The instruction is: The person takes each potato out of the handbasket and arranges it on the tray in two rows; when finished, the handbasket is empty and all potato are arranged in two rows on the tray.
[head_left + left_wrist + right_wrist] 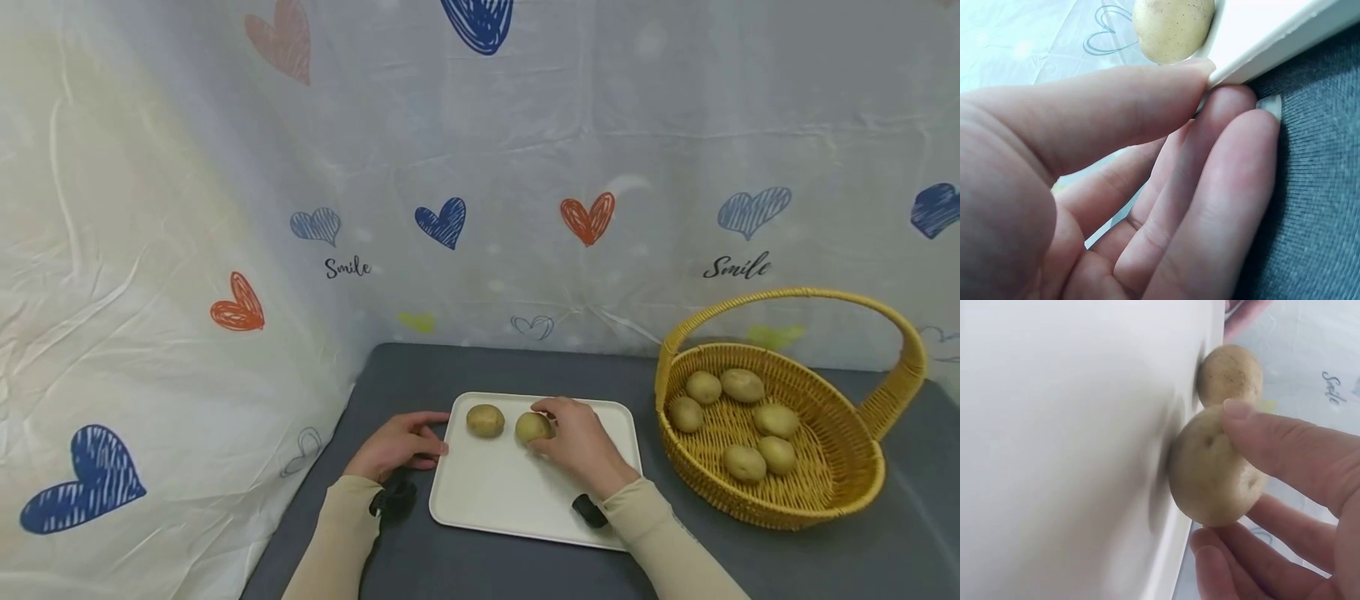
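- Lower centre of the frame: the right hand (581, 440) grips a round, pale-brown potato (532, 427) between thumb and fingers, at the upper middle of a white, round-cornered rectangular tray (495, 496).
- Lower left of centre: the left hand (393, 446) pinches the tray's left rim.
- Between the hands, an oval, yellow-brown potato (485, 421) lies on the tray.
- Lower right: a yellow woven basket (750, 507) with an arched handle holds six more potatoes (776, 421).

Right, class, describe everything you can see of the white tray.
The white tray is rectangular and shallow, with rounded corners, a raised rim and a smooth, plastic-looking surface. It lies flat on the dark table, left of the basket. One potato rests on it; the left hand touches its left edge; the right hand reaches over it.
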### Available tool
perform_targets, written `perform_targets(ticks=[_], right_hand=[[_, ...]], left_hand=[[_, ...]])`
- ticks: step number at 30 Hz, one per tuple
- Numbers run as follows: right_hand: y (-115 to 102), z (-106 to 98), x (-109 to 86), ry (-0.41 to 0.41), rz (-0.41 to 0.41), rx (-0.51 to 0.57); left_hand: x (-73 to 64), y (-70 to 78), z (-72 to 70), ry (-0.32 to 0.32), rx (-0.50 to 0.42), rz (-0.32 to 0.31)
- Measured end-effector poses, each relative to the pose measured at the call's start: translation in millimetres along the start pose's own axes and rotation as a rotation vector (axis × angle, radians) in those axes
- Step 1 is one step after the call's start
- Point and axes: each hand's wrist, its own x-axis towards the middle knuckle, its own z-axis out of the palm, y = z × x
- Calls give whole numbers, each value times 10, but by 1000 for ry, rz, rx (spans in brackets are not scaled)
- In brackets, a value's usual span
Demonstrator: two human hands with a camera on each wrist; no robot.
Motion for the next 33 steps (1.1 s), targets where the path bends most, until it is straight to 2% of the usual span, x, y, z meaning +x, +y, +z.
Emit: perform_targets(ticks=[9, 16, 19, 23, 28, 33], right_hand=[[13, -192, -76, 10, 26, -7], [-84, -431, -246, 45, 6, 8], [-107, -637, -358, 68, -15, -23], [-33, -1005, -510, 78, -50, -89], [226, -1528, -653, 81, -55, -161], [553, -2012, -735, 58, -9, -244]], left_hand=[[75, 64, 94, -29, 8, 6], [37, 30, 88, -47, 21, -2], [31, 17, 57, -37, 20, -8], [26, 9, 18, -22, 13, -28], [20, 5, -3, -7, 20, -47], [21, 0, 27, -14, 23, -64]])
